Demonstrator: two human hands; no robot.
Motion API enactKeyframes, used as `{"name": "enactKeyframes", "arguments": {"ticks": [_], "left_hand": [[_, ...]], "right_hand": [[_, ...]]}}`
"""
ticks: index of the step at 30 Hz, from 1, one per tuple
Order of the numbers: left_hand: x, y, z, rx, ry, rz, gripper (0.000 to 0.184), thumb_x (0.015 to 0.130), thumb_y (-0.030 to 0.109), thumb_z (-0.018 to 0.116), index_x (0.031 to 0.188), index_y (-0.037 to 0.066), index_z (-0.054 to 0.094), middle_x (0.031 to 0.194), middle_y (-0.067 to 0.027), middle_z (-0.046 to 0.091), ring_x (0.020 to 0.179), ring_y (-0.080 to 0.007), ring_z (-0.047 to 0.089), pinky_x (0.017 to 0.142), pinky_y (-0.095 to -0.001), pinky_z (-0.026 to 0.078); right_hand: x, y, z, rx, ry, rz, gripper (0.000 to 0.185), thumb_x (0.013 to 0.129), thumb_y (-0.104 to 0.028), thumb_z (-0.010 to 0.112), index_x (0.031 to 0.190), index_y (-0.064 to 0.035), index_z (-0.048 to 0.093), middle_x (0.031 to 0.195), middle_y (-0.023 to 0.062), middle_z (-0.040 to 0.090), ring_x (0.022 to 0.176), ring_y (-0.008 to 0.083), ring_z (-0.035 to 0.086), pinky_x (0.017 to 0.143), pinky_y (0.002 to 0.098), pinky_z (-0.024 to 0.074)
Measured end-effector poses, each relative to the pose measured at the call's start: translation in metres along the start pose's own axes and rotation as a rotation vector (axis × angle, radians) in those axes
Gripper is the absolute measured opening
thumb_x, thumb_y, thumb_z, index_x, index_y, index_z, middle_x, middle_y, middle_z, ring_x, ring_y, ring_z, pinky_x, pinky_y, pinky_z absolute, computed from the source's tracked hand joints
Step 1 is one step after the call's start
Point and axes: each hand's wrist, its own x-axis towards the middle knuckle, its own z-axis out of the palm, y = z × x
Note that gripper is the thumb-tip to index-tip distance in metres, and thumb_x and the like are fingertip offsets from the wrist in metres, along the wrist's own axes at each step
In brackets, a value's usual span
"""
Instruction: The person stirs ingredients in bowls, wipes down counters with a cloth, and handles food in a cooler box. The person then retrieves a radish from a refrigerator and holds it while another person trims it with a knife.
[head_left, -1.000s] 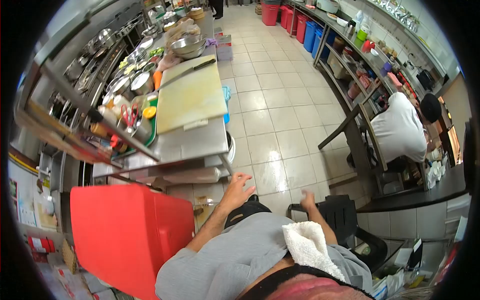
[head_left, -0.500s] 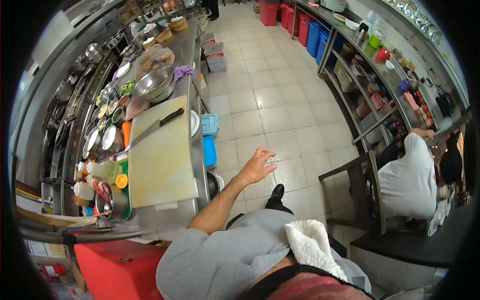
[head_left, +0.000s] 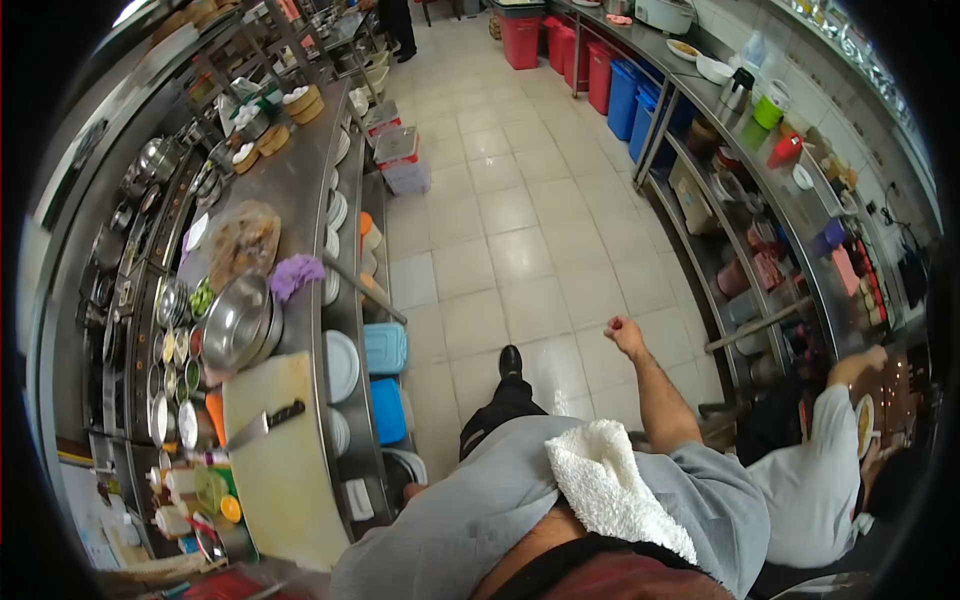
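Observation:
My right hand (head_left: 625, 335) hangs over the tiled floor with its fingers curled in and nothing visible in them. Only a small part of my left hand (head_left: 412, 491) shows, beside the lower shelf at the counter's edge; its fingers are hidden. To its left, a large knife (head_left: 250, 432) with a black handle lies on a yellowish cutting board (head_left: 290, 505). Stacked steel bowls (head_left: 236, 322) stand behind the board, near a purple cloth (head_left: 296, 274) and a clear bag of food (head_left: 245, 243). A white towel (head_left: 612, 480) hangs at my chest.
A co-worker in white (head_left: 815, 485) is close by at the lower right, one arm extended. Shelving (head_left: 715, 185) lines the right side. Blue tubs (head_left: 387, 410) sit under the left counter. Red bins (head_left: 520, 42) and another person's dark legs (head_left: 397, 28) are farther ahead.
The view has moved forward along the counter. My left hand, open over the floor before, is now low by the shelf and mostly hidden. My right hand has come back into view.

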Motion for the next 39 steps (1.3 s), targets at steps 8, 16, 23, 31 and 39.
{"name": "enactKeyframes", "arguments": {"ticks": [8, 16, 23, 31, 39], "left_hand": [[0.161, 0.175, -0.304, 0.177, 0.384, 0.38, 0.041, 0.085, 0.041, 0.05, 0.1, 0.005, 0.064, 0.105, -0.0209, 0.06, 0.096, -0.0331, 0.058, 0.084, -0.047, 0.044], [0.197, 0.452, -0.737, -0.521, 0.951, 0.68, 0.036, 0.076, 0.026, 0.065, 0.103, 0.002, 0.062, 0.103, -0.0224, 0.058, 0.106, -0.0355, 0.049, 0.092, -0.0415, 0.041], [0.283, 0.513, -0.758, -0.547, 0.818, 0.466, 0.043, 0.071, 0.031, 0.067, 0.102, 0.002, 0.064, 0.102, -0.0213, 0.062, 0.099, -0.0368, 0.056, 0.089, -0.0431, 0.043], [0.322, 0.478, -0.685, 0.047, 0.045, 0.128, 0.046, 0.089, 0.045, 0.04, 0.104, 0.008, 0.063, 0.112, -0.014, 0.059, 0.104, -0.0339, 0.055, 0.086, -0.0489, 0.042], [0.465, 0.542, -0.927, 0.1, 0.208, 0.295, 0.048, 0.087, 0.045, 0.041, 0.105, 0.007, 0.063, 0.107, -0.0149, 0.061, 0.102, -0.0336, 0.056, 0.084, -0.047, 0.044]], "right_hand": [[0.065, 0.089, 0.034, -0.11, -0.35, 0.485, 0.015, 0.08, -0.01, 0.055, 0.089, -0.0024, 0.064, 0.064, 0.0101, 0.063, 0.049, 0.0165, 0.058, 0.039, 0.0319, 0.0452], [0.193, 0.076, -0.016, 0.062, -0.236, 0.905, 0.023, 0.076, -0.015, 0.066, 0.096, -0.004, 0.062, 0.072, 0.0093, 0.062, 0.053, 0.019, 0.059, 0.044, 0.0335, 0.0472], [0.494, 0.035, -0.07, -0.176, -0.407, 0.623, 0.017, 0.074, -0.012, 0.065, 0.088, -0.003, 0.062, 0.063, 0.0104, 0.058, 0.048, 0.0197, 0.056, 0.038, 0.0329, 0.0447], [0.872, -0.102, -0.087, -0.005, -0.14, 0.189, 0.024, 0.07, -0.005, 0.065, 0.093, -0.0008, 0.06, 0.069, 0.0054, 0.06, 0.054, 0.0125, 0.053, 0.043, 0.0271, 0.0419], [1.022, -0.15, -0.041, -0.004, -0.307, 0.455, 0.027, 0.071, -0.009, 0.067, 0.096, -0.0002, 0.06, 0.069, 0.0068, 0.061, 0.057, 0.0137, 0.057, 0.049, 0.0264, 0.0452]]}}
